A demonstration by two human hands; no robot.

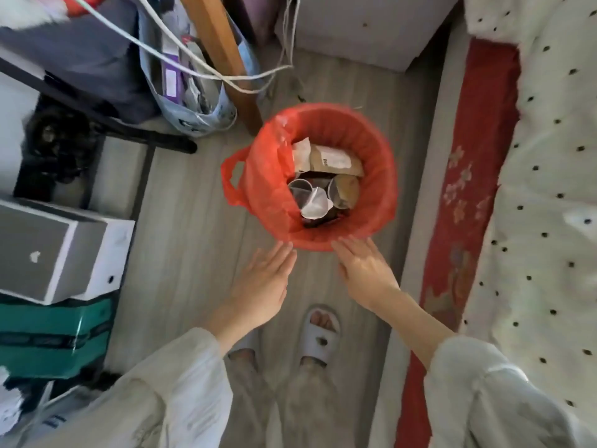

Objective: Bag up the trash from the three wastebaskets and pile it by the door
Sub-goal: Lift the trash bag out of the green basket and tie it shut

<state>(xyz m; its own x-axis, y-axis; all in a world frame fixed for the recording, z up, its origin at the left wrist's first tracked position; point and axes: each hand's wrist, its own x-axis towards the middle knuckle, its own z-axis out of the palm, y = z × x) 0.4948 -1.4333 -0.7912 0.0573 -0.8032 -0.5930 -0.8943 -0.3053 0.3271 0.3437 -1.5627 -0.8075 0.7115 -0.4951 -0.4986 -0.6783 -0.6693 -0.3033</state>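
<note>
Wastebasket (381, 176) w/ red liner bag (265, 176) stands on floor just ahead of both sets of fingers, trash (326, 179) inside. Left hand (261, 286) and right hand (365, 270): fingers straight, released, tips at or just short of near rim; contact unclear. Bag not yet lifted or tied. Other two baskets, door: not in view. Judged early stage; nearly all work remains.

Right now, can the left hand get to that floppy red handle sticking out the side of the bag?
Probably yes. The left hand is open, fingertips at the red bag rim, and the handle loop hangs free on that same side with only bare floor between.
</note>
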